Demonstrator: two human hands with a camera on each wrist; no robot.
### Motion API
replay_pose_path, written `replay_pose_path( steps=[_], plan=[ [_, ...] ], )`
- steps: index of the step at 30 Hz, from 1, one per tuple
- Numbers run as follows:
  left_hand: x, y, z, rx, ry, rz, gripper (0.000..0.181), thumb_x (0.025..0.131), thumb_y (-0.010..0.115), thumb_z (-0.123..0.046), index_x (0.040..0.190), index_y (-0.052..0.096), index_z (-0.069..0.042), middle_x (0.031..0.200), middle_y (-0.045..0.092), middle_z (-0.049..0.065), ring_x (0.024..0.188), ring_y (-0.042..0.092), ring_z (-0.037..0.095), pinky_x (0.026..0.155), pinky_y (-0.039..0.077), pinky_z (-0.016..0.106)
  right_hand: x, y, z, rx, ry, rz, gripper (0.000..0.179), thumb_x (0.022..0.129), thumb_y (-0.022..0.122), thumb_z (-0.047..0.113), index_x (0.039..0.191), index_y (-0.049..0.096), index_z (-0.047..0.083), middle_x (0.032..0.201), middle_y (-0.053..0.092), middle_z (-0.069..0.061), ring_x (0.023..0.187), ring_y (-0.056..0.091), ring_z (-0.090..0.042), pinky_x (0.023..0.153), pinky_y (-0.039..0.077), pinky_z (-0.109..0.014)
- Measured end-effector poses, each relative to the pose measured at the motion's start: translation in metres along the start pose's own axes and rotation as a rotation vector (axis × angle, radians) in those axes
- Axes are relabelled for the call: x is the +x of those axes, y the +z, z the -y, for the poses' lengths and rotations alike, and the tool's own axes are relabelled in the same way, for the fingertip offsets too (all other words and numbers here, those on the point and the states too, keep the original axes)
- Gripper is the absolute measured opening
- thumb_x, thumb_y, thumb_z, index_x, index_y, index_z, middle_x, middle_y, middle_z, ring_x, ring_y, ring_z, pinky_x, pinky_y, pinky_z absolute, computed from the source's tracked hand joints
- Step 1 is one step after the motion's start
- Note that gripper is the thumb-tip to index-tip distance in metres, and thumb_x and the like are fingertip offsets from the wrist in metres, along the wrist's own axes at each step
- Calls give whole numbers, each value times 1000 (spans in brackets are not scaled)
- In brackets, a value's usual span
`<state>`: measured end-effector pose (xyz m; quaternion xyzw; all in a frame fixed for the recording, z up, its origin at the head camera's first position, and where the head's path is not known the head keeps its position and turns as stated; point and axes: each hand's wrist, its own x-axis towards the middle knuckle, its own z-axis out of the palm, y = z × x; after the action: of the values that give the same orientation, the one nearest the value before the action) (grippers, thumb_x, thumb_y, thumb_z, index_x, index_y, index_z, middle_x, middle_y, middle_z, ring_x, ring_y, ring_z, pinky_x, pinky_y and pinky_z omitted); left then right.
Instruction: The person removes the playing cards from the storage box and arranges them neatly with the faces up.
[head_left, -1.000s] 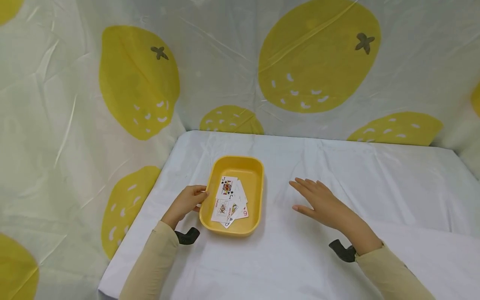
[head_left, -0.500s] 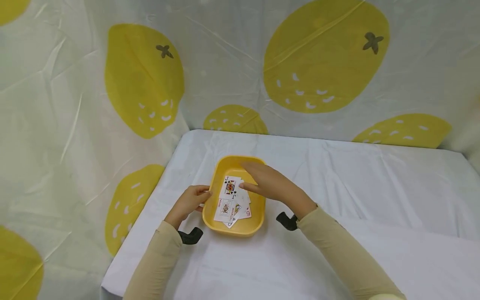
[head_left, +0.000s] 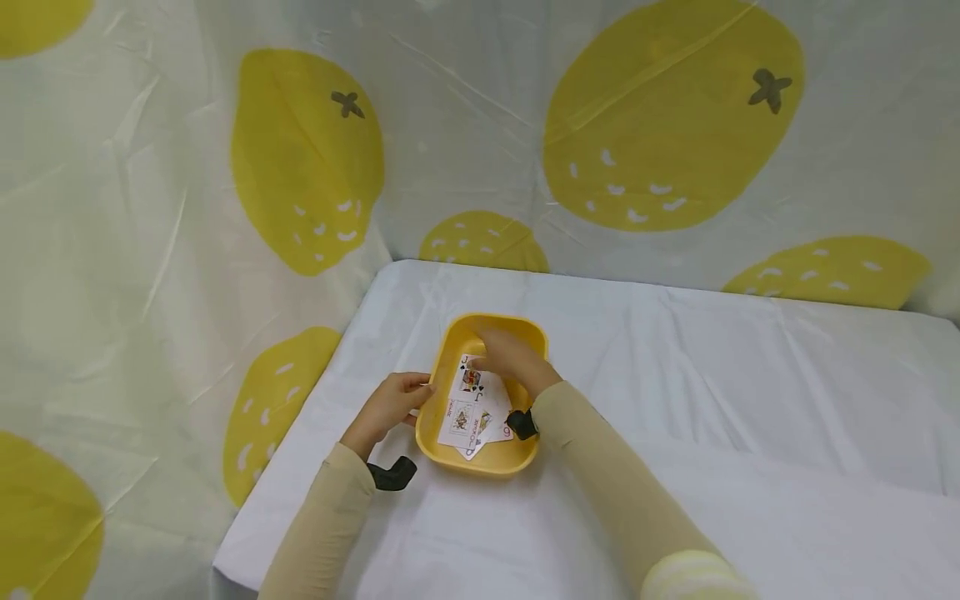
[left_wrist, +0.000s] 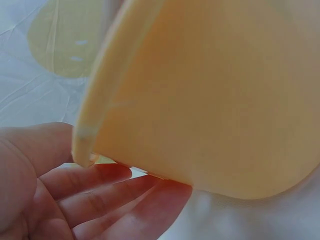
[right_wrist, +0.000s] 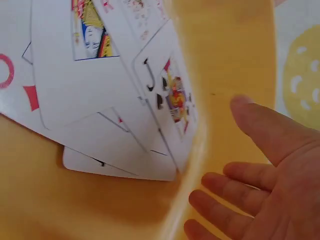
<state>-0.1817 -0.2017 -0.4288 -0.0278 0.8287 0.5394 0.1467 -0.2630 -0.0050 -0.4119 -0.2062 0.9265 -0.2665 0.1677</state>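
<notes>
Hold the yellow tray (head_left: 491, 469) steady with the left hand (head_left: 388, 408), gripping with thumb at its left rim and fingers below. Inside it, with right hand (head_left: 514, 360) empty and fingers spread, better to slip gently under one edge of the overlapping cards (head_left: 467, 421) on its bottom.

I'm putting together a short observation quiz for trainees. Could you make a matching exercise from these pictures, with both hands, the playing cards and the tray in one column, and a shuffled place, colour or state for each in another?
Column one
1. left hand
2. right hand
3. playing cards
4. tray

Column two
A. yellow, on a white cloth
B. fingers extended, holding nothing
C. overlapping one another, face up
D. gripping the tray's side

Right pairs
1-D, 2-B, 3-C, 4-A
</notes>
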Motion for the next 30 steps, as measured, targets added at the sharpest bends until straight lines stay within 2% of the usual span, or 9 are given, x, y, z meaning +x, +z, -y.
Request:
replay_pose_path(
  steps=[4,8,13,16,19,22,24,28,30],
  plan=[
    [1,4,1,-7,-2,1,36,89,56,-17,121,55,0,99,63,12,80,62,21,57,54,34,7,15,-11,-45,125,17,61,78,71,31,125,47,1,120,48,-12,107,44,-25,98,33,-39],
    [1,5,1,-15,-4,12,37,89,56,-17,121,54,1,101,63,12,83,61,21,58,54,34,8,24,-15,-123,166,-13,68,74,73,36,126,46,0,118,43,-13,107,38,-28,99,28,-45],
    [1,4,0,-39,19,24,36,90,56,-16,121,54,3,102,63,16,85,61,23,58,54,35,8,24,-15,-128,194,-67,58,73,75,32,115,52,-1,108,42,-13,102,37,-30,97,27,-46],
    [3,3,0,-42,21,32,35,90,55,-14,120,54,5,102,62,19,86,61,26,58,54,37,8,22,-16,-82,214,-91,49,73,75,30,107,54,2,103,46,-11,99,39,-28,96,25,-45],
    [3,3,1,-45,26,34,35,90,55,-14,119,54,5,101,63,17,83,61,24,58,54,36,8,21,-17,95,219,-127,36,78,71,22,102,51,5,94,51,-10,88,47,-25,86,35,-38],
    [-3,4,-6,-39,22,29,35,90,55,-14,119,54,5,100,63,17,83,61,25,58,54,35,9,18,-19,378,195,-173,27,81,66,10,101,48,4,88,53,-11,73,51,-23,66,43,-29],
    [-4,3,-6,-31,16,23,35,90,55,-15,120,54,4,100,63,16,83,61,24,58,54,35,8,13,-20,568,178,-182,24,84,62,4,102,47,3,87,49,-13,70,53,-24,59,48,-30],
    [0,1,2,-21,6,11,37,89,56,-16,121,54,2,100,63,14,82,61,22,58,54,34,1,-6,-19,785,134,-197,24,86,59,2,106,48,1,88,49,-13,76,57,-25,71,52,-39],
    [-1,-1,3,-13,4,0,36,89,56,-16,120,55,1,99,64,12,81,62,21,57,54,34,-5,-17,-21,839,102,-204,25,85,60,3,108,48,2,89,50,-14,76,58,-24,70,53,-38]
  ],
)
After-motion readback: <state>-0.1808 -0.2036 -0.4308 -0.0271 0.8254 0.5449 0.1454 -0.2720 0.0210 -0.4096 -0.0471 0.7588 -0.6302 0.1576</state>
